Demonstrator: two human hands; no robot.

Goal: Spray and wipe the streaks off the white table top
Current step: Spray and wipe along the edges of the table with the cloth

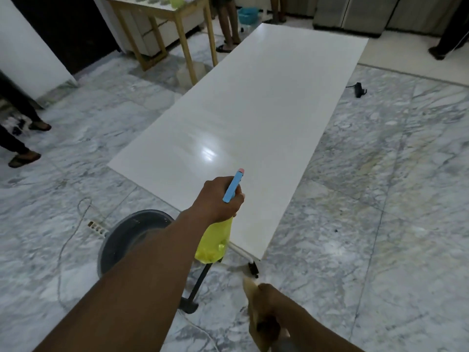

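The white table top point(253, 118) stretches away from us beyond our fingers, long and glossy, with a bright patch of reflected light just ahead of the sprayer's tip and faint pale streaks running along its surface. Our left hand point(218, 199) is wrapped around the neck of the spray bottle point(215, 240), fingers curled tight together over the blue trigger head point(234, 185), whose pink-tipped nozzle points out over the near end of the table top. The bottle's yellow-green body hangs below our palm, right at the table's near edge. Our right hand point(269, 308) sits lower and closer to us, to the right of the bottle, closed on a tan cloth point(251, 290) whose loose corner sticks up past our knuckles; the picture is blurred there, so we cannot tell how each finger lies. Just past that cloth is the table's near corner with a dark foot point(253, 269) beneath it. Left of our left forearm a grey basin point(127, 237) stands on the marble floor point(380, 199), with a white power strip point(97, 227) and its cord beside it. Far beyond our fingers stands a wooden table point(162, 24), and other people's legs show at the room's edges.
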